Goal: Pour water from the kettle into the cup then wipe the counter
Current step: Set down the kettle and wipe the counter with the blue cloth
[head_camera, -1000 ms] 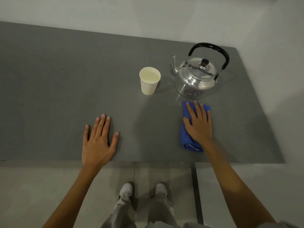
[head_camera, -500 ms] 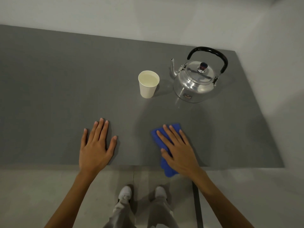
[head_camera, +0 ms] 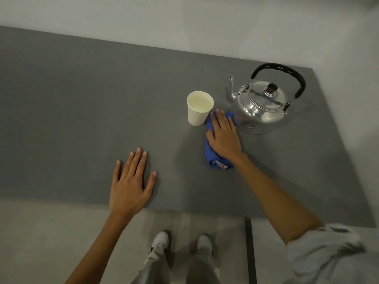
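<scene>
— Where is the cloth going?

— My right hand [head_camera: 224, 134] is pressing the folded blue cloth [head_camera: 215, 158] flat, fingers spread, between the white paper cup [head_camera: 198, 111] of water and the shiny metal kettle [head_camera: 261, 107].

— Careful there?

— I'm keeping strokes short, clear of the cup; my left hand [head_camera: 129, 185] is lying open on the grey worktop [head_camera: 82, 119], nearer me than the cup.
</scene>
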### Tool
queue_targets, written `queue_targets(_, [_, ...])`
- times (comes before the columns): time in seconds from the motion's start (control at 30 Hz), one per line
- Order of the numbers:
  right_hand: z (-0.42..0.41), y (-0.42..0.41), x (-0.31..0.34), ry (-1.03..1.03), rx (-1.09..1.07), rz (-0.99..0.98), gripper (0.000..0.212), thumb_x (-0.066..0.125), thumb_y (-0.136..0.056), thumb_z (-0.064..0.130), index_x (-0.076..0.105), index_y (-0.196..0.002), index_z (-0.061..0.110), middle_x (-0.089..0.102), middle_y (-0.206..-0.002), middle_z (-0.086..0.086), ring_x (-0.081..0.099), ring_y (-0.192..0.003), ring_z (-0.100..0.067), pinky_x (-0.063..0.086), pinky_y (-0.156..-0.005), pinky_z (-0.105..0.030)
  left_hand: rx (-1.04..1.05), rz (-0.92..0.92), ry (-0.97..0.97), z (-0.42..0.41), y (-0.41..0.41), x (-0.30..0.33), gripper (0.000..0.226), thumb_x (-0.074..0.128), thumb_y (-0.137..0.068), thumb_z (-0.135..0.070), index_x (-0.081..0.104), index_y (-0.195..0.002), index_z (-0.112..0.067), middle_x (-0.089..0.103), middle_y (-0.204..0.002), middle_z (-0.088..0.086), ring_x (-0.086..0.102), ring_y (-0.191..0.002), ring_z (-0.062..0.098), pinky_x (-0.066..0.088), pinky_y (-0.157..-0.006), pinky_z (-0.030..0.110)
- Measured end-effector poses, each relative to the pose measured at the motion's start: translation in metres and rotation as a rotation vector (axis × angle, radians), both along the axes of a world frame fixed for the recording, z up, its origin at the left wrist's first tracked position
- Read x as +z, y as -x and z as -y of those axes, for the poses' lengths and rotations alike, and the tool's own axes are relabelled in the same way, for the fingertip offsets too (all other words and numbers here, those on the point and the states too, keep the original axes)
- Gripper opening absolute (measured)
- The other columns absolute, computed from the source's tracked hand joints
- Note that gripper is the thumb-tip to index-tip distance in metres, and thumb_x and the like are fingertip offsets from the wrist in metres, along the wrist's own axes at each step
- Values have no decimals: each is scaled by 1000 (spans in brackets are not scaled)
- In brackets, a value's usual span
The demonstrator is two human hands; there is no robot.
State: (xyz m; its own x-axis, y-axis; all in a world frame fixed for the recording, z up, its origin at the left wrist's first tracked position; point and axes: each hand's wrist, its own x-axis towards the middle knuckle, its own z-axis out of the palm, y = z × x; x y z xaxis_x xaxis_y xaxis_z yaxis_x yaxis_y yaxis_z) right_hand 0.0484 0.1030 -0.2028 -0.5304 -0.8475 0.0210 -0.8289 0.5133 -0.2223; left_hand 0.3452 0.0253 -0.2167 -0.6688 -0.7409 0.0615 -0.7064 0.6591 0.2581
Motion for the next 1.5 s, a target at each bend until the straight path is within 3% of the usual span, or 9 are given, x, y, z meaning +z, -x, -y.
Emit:
queue_targets(0.2, [4, -8, 0, 11, -52, 11, 60, 33, -98, 32, 14, -151, 10, 13, -160, -12, 6, -148, -22, 2, -121, -42, -3, 2, 12, 1, -1, -1, 66, 19, -93, -57, 21, -149, -23, 23, -158, -3, 9, -146, 10, 8, -121, 41])
queue_targets(0.37, [-27, -76, -7, 12, -110, 21, 63, 29, -96, 39, 12, -151, 12, 10, -160, -14, 5, -148, -25, -1, -121, -43, 2, -8, 22, 2, -1, -3, 66, 21, -93, -57, 23, -149, -22, 26, -157, -2, 13, -146, 11, 10, -121, 42])
queue_targets(0.5, [-57, -136, -7, 8, 92, 24, 62, 35, -95, 42, 17, -151, 21, 13, -160, -9, 7, -148, -24, 3, -121, -46, -2, -18, 25, 1, -1, -3, 66, 22, -93, -56, 24, -148, -21, 27, -156, 0, 15, -146, 12, 11, -120, 42])
queue_targets(0.6, [-98, -155, -8, -49, 235, 23, 60, 24, -98, 54, 11, -151, 30, 10, -161, -2, 2, -149, -17, 2, -121, -45, -7, -20, 9, 1, -2, -2, 67, 21, -92, -57, 23, -149, -21, 26, -157, -1, 14, -146, 12, 9, -121, 42])
queue_targets(0.83, [-174, -67, -2, -87, -48, 9, 56, 14, -97, 54, 18, -148, 32, 16, -159, 1, 12, -147, -16, 1, -118, -35, -1, -26, 24, 0, -2, -2, 66, 22, -93, -56, 23, -149, -21, 25, -157, -1, 12, -145, 10, 8, -121, 40])
queue_targets(1.03, [-98, -10, -4, -62, -149, 31, 56, 20, -99, 51, 13, -150, 32, 11, -161, -2, 5, -148, -18, 2, -119, -42, -5, -4, 25, 0, 0, -3, 66, 20, -93, -55, 20, -149, -20, 23, -158, -1, 11, -146, 11, 7, -121, 42])
queue_targets(1.27, [-35, -88, -5, -15, 49, 28, 58, 33, -98, 49, 19, -150, 28, 13, -160, -5, 8, -148, -22, 2, -120, -44, -6, -7, 18, -1, -1, -2, 67, 17, -93, -57, 20, -150, -21, 23, -158, -1, 12, -146, 12, 6, -121, 42])
queue_targets(1.37, [-56, -136, -7, 12, 175, 26, 57, 32, -97, 51, 24, -149, 29, 19, -159, -2, 12, -148, -20, 8, -121, -44, 0, -24, 25, -1, -2, -1, 66, 19, -92, -56, 23, -149, -21, 26, -157, -1, 15, -146, 13, 8, -120, 41])
queue_targets(1.5, [-121, -129, -12, -39, 200, 18, 56, 19, -98, 55, 13, -150, 34, 10, -161, 5, 1, -148, -12, 4, -121, -40, -8, -31, 16, -1, -2, -2, 67, 19, -93, -57, 23, -149, -21, 25, -157, -1, 14, -146, 12, 8, -121, 41])
